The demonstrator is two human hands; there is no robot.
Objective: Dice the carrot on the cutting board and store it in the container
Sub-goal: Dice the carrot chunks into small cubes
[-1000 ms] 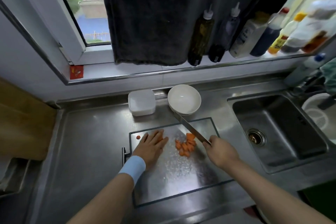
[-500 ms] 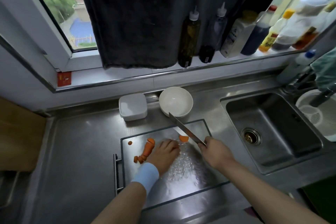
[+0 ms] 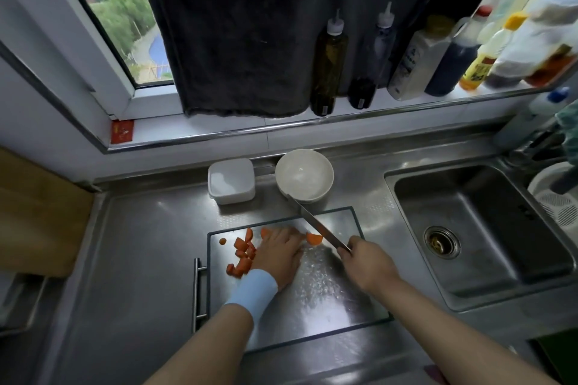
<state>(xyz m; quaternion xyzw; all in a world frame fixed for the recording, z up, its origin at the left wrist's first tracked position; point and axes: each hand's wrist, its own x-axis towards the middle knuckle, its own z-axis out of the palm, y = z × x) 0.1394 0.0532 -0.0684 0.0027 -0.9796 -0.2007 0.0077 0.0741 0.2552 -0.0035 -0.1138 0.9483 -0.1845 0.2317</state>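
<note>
A steel cutting board (image 3: pixel 328 300) lies on the counter. My left hand (image 3: pixel 280 251), with a blue wristband, lies flat on its upper part. Several cut carrot pieces (image 3: pixel 242 256) lie in a row just left of that hand, and one small bit (image 3: pixel 222 241) sits farther left. A half-round carrot slice (image 3: pixel 314 238) lies by my left fingertips. My right hand (image 3: pixel 367 264) grips a knife (image 3: pixel 319 228) whose blade slants up-left, passing just right of that slice. A white lidded container (image 3: pixel 231 181) stands behind the board.
A white bowl (image 3: pixel 304 178) stands beside the container, right at the knife tip. A sink (image 3: pixel 481 228) lies to the right with a white strainer (image 3: pixel 556 197) at its edge. Bottles (image 3: pixel 328 62) line the window sill. A wooden board (image 3: pixel 34 222) leans at the left.
My left hand has swept most of the carrot pieces from the middle of the board over to its left side. One slice stays near the knife blade. The view has shifted.
</note>
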